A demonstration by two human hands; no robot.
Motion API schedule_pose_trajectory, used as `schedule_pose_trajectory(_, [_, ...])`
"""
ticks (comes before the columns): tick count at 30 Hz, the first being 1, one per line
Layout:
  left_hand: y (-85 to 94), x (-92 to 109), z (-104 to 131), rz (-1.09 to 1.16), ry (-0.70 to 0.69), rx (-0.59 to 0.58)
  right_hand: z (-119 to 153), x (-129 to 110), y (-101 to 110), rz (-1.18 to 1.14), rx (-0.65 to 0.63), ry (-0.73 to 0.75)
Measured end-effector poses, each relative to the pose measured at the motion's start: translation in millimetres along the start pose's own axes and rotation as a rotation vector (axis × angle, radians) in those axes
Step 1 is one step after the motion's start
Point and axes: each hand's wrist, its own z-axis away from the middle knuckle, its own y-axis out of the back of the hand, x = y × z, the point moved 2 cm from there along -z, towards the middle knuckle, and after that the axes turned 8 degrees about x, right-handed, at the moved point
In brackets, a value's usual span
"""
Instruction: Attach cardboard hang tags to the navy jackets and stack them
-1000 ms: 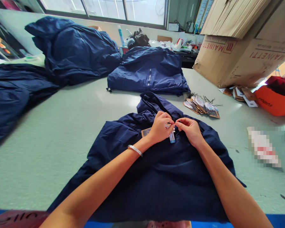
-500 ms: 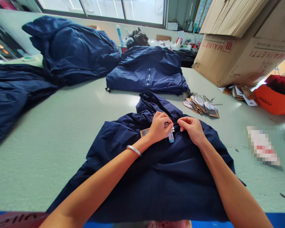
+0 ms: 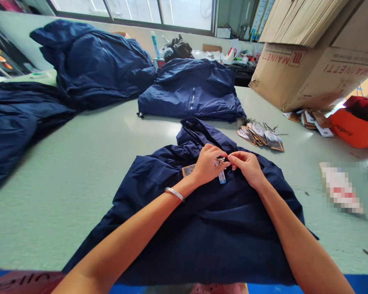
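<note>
A navy jacket (image 3: pixel 202 220) lies spread on the table in front of me, its hood end pointing away. Over its collar, my left hand (image 3: pixel 209 164) is closed in a pinch on a thin black tag string (image 3: pixel 223 159). My right hand (image 3: pixel 245 165) pinches at the same string, its fingertips meeting those of the left. A hang tag (image 3: pixel 187 170) pokes out from behind the left hand, partly covered by it. Below the fingertips hangs a small white and blue label (image 3: pixel 222 177). The string's exact path between the fingers is hidden.
Beyond the hood lies a folded navy jacket (image 3: pixel 190 92); more navy garments (image 3: pixel 101 67) are heaped at the left. Several stringed hang tags (image 3: pixel 260 134) sit right of the hood. A cardboard box (image 3: pixel 313 77) and an orange bag (image 3: pixel 349 126) stand at the right.
My hands have come together: the fingertips, slightly apart before with string between them, now touch. The jacket stays in place.
</note>
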Motion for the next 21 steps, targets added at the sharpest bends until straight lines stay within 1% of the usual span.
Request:
schedule_pose_trajectory(3, [0.0,0.9,0.1,-0.005,-0.013,-0.008,0.3,0.1,-0.5,-0.005,0.005,-0.005])
schedule_pose_trajectory(8, [1.3,-0.1,0.1,-0.009,0.01,0.046,0.3,0.5,-0.7,-0.017,0.015,-0.004])
schedule_pose_trajectory(11, [1.5,0.1,0.6,-0.032,-0.022,0.057,0.3,0.9,-1.1,-0.02,0.024,-0.006])
schedule_pose_trajectory(14, [1.1,0.9,1.4,-0.063,-0.069,0.04,0.0,1.5,-0.9,-0.017,0.034,-0.002])
schedule_pose_trajectory(17, [1.4,1.4,1.9,-0.087,-0.075,0.02,-0.7,2.1,1.5,-0.004,0.023,0.002])
schedule_pose_trajectory(21, [2.2,2.9,1.2,-0.095,-0.087,-0.014,-2.7,3.5,7.6,-0.012,-0.016,-0.044])
